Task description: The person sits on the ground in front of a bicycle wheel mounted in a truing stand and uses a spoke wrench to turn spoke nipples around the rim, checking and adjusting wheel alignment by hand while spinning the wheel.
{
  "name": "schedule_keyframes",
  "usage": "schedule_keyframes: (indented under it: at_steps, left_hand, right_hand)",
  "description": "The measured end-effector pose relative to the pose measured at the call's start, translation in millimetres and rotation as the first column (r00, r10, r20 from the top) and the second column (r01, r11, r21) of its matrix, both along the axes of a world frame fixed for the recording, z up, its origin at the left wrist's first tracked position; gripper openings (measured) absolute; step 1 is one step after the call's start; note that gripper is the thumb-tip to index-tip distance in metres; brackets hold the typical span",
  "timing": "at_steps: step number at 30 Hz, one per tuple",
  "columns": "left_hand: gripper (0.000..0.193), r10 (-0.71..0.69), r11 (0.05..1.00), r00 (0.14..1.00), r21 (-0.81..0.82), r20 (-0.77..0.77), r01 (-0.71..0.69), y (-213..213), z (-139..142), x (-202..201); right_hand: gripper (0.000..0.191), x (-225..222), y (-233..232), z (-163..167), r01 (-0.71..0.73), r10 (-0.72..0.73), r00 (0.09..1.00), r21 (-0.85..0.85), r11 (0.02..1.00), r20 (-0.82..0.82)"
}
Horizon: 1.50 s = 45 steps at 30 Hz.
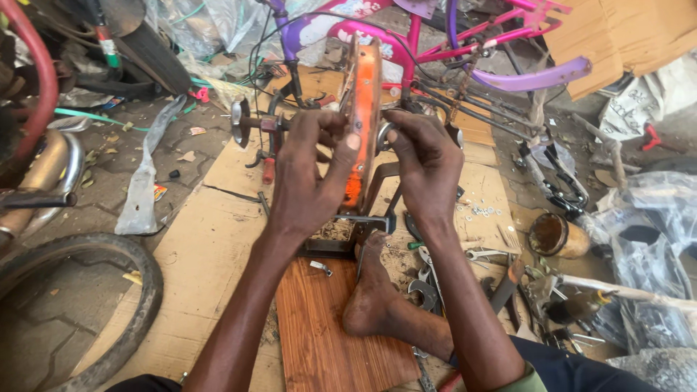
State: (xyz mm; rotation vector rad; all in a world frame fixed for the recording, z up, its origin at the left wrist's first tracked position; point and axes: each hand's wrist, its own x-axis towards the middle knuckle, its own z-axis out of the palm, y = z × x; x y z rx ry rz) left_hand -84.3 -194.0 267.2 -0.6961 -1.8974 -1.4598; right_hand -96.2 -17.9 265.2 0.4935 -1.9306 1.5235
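Beside the tin can (557, 235), contents unclear, both hands (308, 174) (425, 163) clamp the orange wheel (361, 109).

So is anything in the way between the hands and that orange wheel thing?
Nothing visible is. The left hand already grips the upright orange metal wheel rim with its thumb across it, and the right hand pinches the silver hub piece at its side.

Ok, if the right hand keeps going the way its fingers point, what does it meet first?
The right hand points up and left, fingertips already at the silver round hub part on the upright orange wheel; straight on, it presses into that, though depth is unclear.
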Motion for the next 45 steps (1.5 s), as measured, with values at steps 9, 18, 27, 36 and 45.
schedule_keyframes:
  at_steps: [9,18,27,36,45]
  left_hand:
    - [0.039,0.103,0.994,0.99,-0.015,-0.099,-0.105,16,17,-32]
    - [0.043,0.076,0.993,0.995,0.091,-0.059,-0.071,18,13,-35]
    - [0.047,0.021,0.995,0.995,0.1,0.094,-0.03,13,15,-33]
    - [0.039,0.245,0.943,0.952,0.185,0.183,-0.278,14,21,-17]
    - [0.039,0.145,0.957,0.975,0.226,0.168,-0.181,15,9,-30]
  right_hand:
    - [0.024,-20,-5,-2,-0.113,0.114,0.993,-0.036,0.993,0.027]
    - [0.02,-35,-6,4,-0.232,0.241,0.959,-0.077,0.97,0.148]
    - [0.025,-21,-17,-1,-0.363,0.366,0.926,-0.053,0.93,0.092]
    - [0.025,-5,-27,4,0.023,0.008,0.993,0.253,0.967,-0.119]
    - [0.03,-25,-17,-3,0.132,-0.088,0.988,0.393,0.91,-0.128]
